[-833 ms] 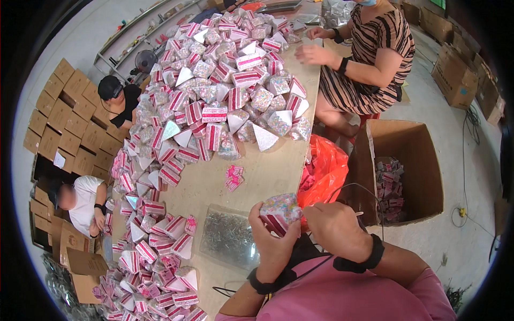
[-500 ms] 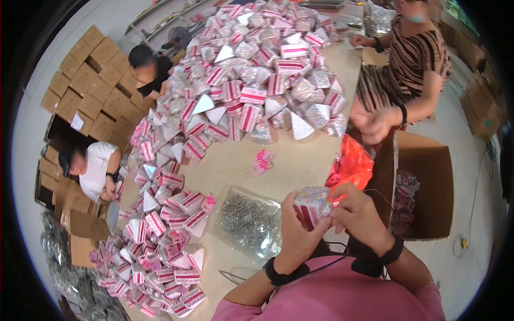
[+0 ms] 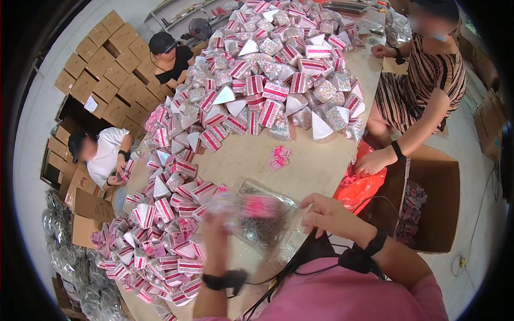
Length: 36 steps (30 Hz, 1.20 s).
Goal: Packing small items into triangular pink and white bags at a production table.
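My left hand is smeared by motion beside the near pile of packs. A blurred, shiny clear-and-pink shape shows at its fingers; whether they grip it cannot be made out. Just right of it, a pink blur hangs over a clear plastic bag of small dark metallic pieces. My right hand is raised at the bag's right edge, its fingers loosely bent and apart, with nothing visible in them. Around the left hand lie many wedge-shaped, cake-slice-like items with white and dark pink stripes.
A larger heap of wedges covers the far table. Small pink cards lie mid-table. At right, a co-worker's hand reaches into a red plastic bag beside an open carton. Two more people sit at left, near stacked cartons.
My left hand has swung left from the striped wedge it held toward the near pile. My right hand has come away from that wedge. The co-worker's hand has lowered into the red bag.
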Motion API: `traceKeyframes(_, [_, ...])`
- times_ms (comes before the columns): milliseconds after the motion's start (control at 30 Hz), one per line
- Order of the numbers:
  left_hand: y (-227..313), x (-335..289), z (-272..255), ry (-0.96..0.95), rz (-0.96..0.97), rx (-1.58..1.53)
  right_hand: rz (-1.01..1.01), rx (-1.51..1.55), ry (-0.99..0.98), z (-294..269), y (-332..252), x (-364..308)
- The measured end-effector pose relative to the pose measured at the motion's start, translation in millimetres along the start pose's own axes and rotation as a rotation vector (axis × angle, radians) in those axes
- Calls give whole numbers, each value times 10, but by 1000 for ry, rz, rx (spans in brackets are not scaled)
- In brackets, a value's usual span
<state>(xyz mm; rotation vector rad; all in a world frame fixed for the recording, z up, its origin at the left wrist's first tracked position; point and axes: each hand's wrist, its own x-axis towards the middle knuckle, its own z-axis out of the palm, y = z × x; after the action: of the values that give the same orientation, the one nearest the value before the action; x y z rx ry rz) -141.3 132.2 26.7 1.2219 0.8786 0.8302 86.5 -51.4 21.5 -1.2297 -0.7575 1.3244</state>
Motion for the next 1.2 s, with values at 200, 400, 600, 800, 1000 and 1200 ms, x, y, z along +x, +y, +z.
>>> traceKeyframes(200, [551,254,-1342,661,510,630,135,-46,72,-168,402,-18])
traceKeyframes(400, [-49,445,-270,-45,420,825,136,-119,107,-202,536,-80])
traceKeyframes(600, [-405,982,808,-393,452,946,166,-117,150,-351,609,-205])
traceKeyframes(800, [-872,1589,1079,-368,581,1292,163,-73,191,-426,751,-274])
traceKeyframes(1000, [-1097,1682,1166,-306,448,1308,206,-66,181,-365,750,-241])
traceKeyframes(1200, [-983,1731,1017,-376,383,1300,134,-154,124,-281,691,-124])
